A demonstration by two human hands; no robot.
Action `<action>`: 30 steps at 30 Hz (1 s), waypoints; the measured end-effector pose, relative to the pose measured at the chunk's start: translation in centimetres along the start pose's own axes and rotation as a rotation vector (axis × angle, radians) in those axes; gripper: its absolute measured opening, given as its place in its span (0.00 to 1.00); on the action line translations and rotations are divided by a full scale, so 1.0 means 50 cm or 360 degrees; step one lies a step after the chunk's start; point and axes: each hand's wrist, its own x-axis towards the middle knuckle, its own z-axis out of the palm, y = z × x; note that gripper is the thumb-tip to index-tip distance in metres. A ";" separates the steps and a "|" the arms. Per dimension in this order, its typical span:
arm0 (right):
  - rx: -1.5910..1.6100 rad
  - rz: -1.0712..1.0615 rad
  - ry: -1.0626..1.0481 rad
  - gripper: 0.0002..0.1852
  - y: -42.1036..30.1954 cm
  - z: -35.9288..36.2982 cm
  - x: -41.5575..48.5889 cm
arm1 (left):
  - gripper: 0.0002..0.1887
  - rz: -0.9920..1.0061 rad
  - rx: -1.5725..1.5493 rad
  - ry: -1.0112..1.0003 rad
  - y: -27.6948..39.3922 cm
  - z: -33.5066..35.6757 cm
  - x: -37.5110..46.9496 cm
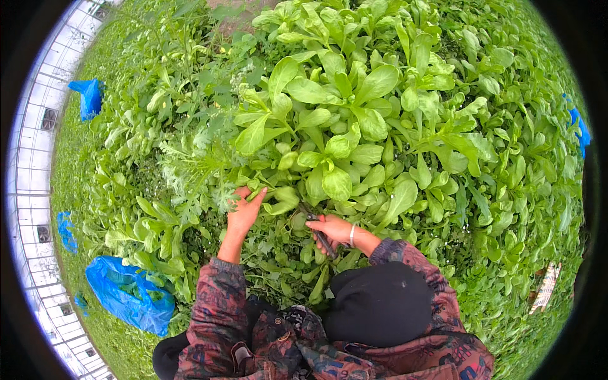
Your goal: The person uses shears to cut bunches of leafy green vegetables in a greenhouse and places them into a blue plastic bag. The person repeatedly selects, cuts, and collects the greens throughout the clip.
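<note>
My left hand (243,213) is at the edge of a leafy green plant (280,202), with thumb and fingers around its leaves; foliage partly hides the fingertips. To the right and slightly lower, my right hand (332,230) grips a dark hand tool (325,239), perhaps shears or a knife. The tool's far end points up and left into the low stems, where leaves obscure it. A pale band (352,234) circles my right wrist. Just beyond both hands grow broad, upright light-green leaves (337,183).
A blue plastic bag (130,294) holding some greens lies at lower left. Farther off are another blue bag (90,99) and a blue piece (578,128) at the right rim. Feathery-leaved weeds (199,159) stand left of centre. My dark-clad knee (382,304) is close below my right hand.
</note>
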 end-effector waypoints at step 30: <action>0.0387 -0.0230 -0.0049 0.28 -0.054 -0.123 -0.119 | 0.30 0.0380 -0.0181 -0.0648 0.291 0.017 0.049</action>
